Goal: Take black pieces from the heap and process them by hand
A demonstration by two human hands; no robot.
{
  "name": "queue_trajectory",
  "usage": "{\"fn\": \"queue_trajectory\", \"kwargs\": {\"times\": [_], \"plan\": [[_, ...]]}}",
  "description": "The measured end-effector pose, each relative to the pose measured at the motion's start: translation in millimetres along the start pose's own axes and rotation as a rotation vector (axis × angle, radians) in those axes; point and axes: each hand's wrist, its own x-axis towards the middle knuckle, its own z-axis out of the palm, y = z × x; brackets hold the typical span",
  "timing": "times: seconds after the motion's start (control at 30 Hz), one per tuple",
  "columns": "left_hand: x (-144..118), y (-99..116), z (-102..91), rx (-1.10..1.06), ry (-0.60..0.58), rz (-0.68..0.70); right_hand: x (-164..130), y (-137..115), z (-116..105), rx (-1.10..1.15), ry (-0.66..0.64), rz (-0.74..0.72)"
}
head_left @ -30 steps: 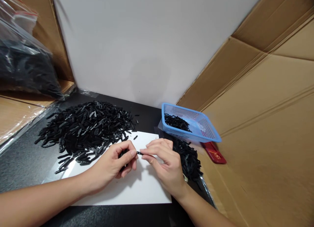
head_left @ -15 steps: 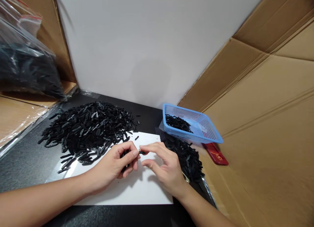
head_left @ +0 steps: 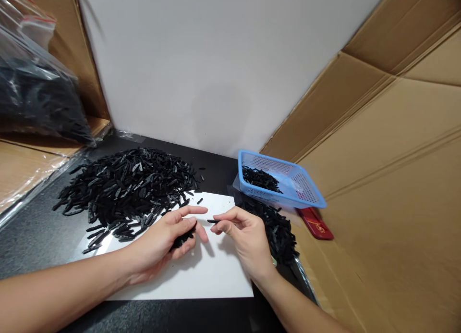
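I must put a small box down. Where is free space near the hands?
Bare: white sheet near edge below both hands; black tabletop left of it. Crowded: big pile, small heap, blue basket.

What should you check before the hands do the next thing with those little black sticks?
1. Right hand pinches one black strip: ok.
2. Left hand cups a bunch of strips in its palm: ok.
3. White sheet has bare room under the hands: ok.
4. Blue basket sits open, holding only a few strips: ok.
5. Big pile lies beside the left hand: ok.
6. Whether the pinched strip is flawed: cannot tell.
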Motion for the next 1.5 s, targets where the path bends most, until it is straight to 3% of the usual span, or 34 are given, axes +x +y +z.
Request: {"fn": "queue_trajectory", "kwargs": {"times": [0.33,0.6,0.73,0.8,1.0,1.17,1.27,1.5], "plan": [[4,-4,-3.9,0.072,-0.147,0.064,3,4,5,0.222,-0.006,0.103],[4,0,-2.3,0.149,-0.092,0.101,3,-3,8,0.346,-0.104,0.158],[4,2,0.1,0.155,-0.054,0.101,4,0,6,0.426,-0.09,0.247],[4,1,0.9,0.146,-0.06,0.103,4,3,5,0.374,-0.107,0.242],[4,-2,-0.8,0.123,-0.118,0.123,-1,6,5,-0.077,-0.222,0.019],[6,-5,-3.6,0.11,-0.125,0.125,-1,7,3,-0.09,-0.143,-0.059],[7,-6,-4.9,0.127,-0.066,0.12,0,8,0,-0.065,-0.113,-0.091],[6,-1,-3.4,0.101,-0.031,0.096,2,9,-2,-0.066,-0.081,-0.063]]}}
